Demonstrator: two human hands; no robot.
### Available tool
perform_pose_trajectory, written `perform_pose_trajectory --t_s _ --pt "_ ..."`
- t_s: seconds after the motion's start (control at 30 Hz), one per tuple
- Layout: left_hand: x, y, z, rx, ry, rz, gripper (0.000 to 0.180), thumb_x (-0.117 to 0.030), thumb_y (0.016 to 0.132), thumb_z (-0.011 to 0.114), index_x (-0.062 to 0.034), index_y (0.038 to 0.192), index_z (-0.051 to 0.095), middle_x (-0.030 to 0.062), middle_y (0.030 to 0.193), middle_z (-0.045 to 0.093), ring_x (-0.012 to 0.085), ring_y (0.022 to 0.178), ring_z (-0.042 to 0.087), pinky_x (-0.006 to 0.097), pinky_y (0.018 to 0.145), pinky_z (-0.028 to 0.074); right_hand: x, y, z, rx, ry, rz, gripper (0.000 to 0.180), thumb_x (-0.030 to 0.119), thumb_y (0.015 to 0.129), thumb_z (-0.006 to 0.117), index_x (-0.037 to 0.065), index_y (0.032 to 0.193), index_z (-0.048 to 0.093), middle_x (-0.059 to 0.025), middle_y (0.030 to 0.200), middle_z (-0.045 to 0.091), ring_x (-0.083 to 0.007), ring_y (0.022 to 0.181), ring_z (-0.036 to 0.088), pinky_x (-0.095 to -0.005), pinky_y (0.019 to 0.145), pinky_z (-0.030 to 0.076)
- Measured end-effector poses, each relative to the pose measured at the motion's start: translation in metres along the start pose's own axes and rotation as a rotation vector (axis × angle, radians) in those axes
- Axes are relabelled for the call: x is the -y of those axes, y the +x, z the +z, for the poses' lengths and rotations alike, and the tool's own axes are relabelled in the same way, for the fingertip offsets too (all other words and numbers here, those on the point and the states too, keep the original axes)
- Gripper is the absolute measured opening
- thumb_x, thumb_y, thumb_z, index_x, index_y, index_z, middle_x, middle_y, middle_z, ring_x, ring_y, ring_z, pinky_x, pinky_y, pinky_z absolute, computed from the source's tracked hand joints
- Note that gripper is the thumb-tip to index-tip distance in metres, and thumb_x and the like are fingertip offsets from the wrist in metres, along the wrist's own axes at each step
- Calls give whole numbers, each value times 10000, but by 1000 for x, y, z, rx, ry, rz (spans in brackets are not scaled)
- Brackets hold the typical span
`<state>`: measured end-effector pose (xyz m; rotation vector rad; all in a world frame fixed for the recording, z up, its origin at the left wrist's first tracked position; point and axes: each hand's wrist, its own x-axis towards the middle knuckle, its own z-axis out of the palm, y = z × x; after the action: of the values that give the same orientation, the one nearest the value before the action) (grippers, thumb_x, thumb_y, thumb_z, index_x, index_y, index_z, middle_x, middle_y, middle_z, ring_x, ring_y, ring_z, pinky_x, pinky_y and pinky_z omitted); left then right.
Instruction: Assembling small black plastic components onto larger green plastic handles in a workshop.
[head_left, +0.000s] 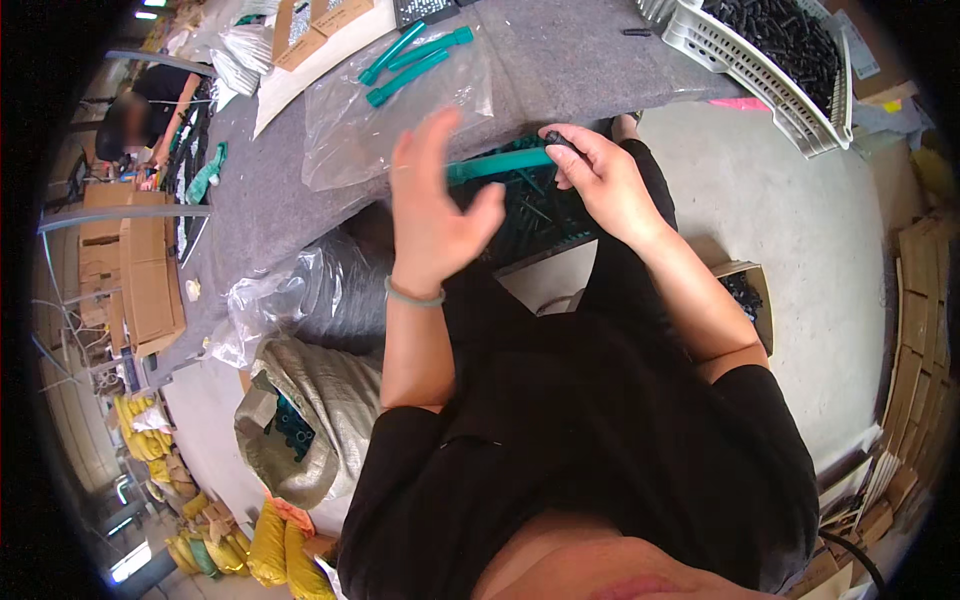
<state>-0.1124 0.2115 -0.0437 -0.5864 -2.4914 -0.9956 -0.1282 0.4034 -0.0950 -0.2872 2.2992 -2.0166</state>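
Note:
My right hand [605, 185] is closed around one end of a green plastic tube [510, 161]. A small black part [557, 139] shows between its thumb and fingers; whether it is joined to the tube I cannot tell. My left hand [435, 205] is raised by the tube's other end, fingers apart and slightly blurred, with nothing in it. Beyond it, several similar green tubes [408, 78] lie on a clear plastic bag [340, 140] on the grey-covered table [560, 60]. Below the hands, a dark crate [540, 215] with many slim dark green pieces is partly hidden.
A white plastic basket [745, 75] of black parts stands at the table's right. On my left are a woven sack [330, 400] with dark green parts and clear plastic film [320, 290]. An open carton [757, 300] sits by my right elbow. Another person [150, 115] is at the far left.

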Motion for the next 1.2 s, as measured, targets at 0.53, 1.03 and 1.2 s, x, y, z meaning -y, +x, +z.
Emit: perform_pose_trajectory --t_s 0.53,1.03,1.2 --pt "-1 0 21 294 -155 -97 260 -248 812 591 -51 982 595 117 852 612 299 764 576 378 670 445 35 4 -33 217 -485 -480 209 151 830 613 20 991 590 -142 938 637 -339 883 606 -381 738 490" --pt "-1 -7 36 80 7 -83 195 -217 697 583 -30 728 538 135 662 539 325 672 540 432 585 402 38 -1 -13 112 -782 -636 167 163 817 590 39 927 564 -113 772 563 -291 747 599 -385 649 496" --pt "-14 -10 28 182 268 -44 221 -218 712 574 -20 791 517 162 727 544 357 705 541 453 629 418 30 -3 -10 207 -791 -588 143 155 835 568 28 899 551 -133 765 563 -328 749 591 -412 638 485"
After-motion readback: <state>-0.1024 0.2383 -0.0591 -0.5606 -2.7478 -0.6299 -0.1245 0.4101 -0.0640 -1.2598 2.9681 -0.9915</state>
